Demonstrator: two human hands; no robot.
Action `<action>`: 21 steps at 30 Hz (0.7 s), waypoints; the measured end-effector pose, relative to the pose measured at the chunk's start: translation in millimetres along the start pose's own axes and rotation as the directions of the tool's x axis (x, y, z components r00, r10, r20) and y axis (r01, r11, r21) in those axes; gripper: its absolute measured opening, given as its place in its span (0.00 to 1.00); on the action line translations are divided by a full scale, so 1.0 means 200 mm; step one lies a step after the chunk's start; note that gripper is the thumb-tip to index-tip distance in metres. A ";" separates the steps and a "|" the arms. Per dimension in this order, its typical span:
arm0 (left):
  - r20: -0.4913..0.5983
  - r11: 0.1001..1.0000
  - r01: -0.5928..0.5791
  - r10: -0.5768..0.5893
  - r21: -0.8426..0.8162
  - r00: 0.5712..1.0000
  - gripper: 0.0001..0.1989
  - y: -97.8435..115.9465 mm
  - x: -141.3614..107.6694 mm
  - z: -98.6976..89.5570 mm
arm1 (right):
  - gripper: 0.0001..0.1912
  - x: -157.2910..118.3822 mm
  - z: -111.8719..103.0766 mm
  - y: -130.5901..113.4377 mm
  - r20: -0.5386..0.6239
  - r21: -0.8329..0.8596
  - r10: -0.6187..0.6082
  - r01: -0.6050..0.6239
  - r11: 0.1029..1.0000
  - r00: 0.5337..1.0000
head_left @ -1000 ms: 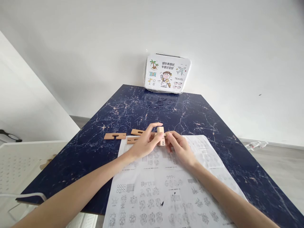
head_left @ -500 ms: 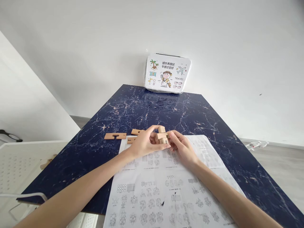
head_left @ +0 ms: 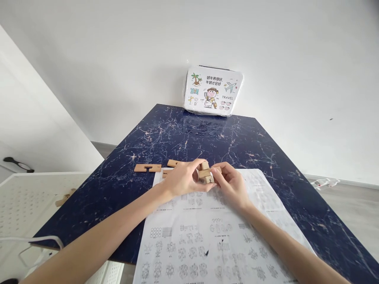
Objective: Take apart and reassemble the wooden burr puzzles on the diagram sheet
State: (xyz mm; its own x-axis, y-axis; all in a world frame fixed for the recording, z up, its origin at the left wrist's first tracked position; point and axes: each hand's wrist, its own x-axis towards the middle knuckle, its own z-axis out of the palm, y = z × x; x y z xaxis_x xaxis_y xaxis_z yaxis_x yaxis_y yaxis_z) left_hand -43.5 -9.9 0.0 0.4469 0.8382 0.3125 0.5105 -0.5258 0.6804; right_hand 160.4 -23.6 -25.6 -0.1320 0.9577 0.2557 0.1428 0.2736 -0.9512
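Between my two hands, above the instruction sheet (head_left: 217, 236), is a small wooden interlocking puzzle (head_left: 204, 173) made of crossed pieces, one marked with a 3. My left hand (head_left: 182, 178) grips it from the left, thumb below and fingers above. On the other side my right hand (head_left: 232, 184) has thumb and fingers closed on the right end of the crosswise wooden piece. Left of my left hand, a flat slotted wooden piece (head_left: 139, 168) lies on the table. Two more wooden pieces, one at the back (head_left: 172, 162), are partly covered by that hand.
The dark blue marbled table (head_left: 195, 142) narrows toward the wall. A white cartoon case (head_left: 213, 92) in clear plastic leans there. On the left stands a white perforated surface (head_left: 29, 201) with a white cable (head_left: 38, 239). A clear plastic item (head_left: 325, 183) lies beyond the right edge.
The wooden puzzle has tilted in my hands, and the crosswise piece now sticks out further past my right fingers. The whole view has shifted slightly.
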 end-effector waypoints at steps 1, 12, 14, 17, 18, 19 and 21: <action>-0.007 1.000 -0.015 0.015 0.013 1.000 0.25 0.00 0.00 0.00 | 0.16 0.00 0.00 0.00 -0.005 -0.022 -0.021 0.021 1.000 1.000; -0.009 0.991 -0.123 0.124 0.061 0.992 0.23 -0.01 0.00 0.00 | 0.12 -0.04 0.00 0.01 -0.062 -0.245 -0.141 0.122 0.962 0.988; -0.011 0.984 -0.145 0.147 0.101 0.989 0.24 -0.02 0.00 0.00 | 0.12 -0.04 0.01 0.01 -0.059 -0.239 -0.136 0.118 0.964 0.989; -0.025 0.973 -0.166 0.172 0.159 0.985 0.22 -0.03 0.00 0.01 | 0.12 -0.03 0.00 0.00 -0.049 -0.211 -0.137 0.123 0.970 0.989; -0.021 0.970 -0.172 0.178 0.174 0.984 0.21 -0.03 0.00 0.01 | 0.12 -0.03 0.00 0.00 -0.046 -0.218 -0.150 0.136 0.966 0.988; -0.010 0.966 -0.178 0.183 0.189 0.983 0.21 -0.03 0.00 0.01 | 0.11 -0.03 0.00 0.00 -0.037 -0.233 -0.171 0.158 0.959 0.985; 0.032 0.955 -0.199 0.197 0.222 0.980 0.22 -0.04 -0.01 0.01 | 0.10 -0.04 0.00 0.00 0.007 -0.276 -0.227 0.220 0.935 0.974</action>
State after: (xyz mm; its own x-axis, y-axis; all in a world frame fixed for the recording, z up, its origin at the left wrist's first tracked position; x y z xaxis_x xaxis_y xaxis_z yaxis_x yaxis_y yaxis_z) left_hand -47.1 -6.6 -7.8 0.5621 0.7131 0.4189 0.5611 -0.7009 0.4403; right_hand 160.7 -32.4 -27.3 -0.1679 0.8698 0.4640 0.3754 0.4916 -0.7857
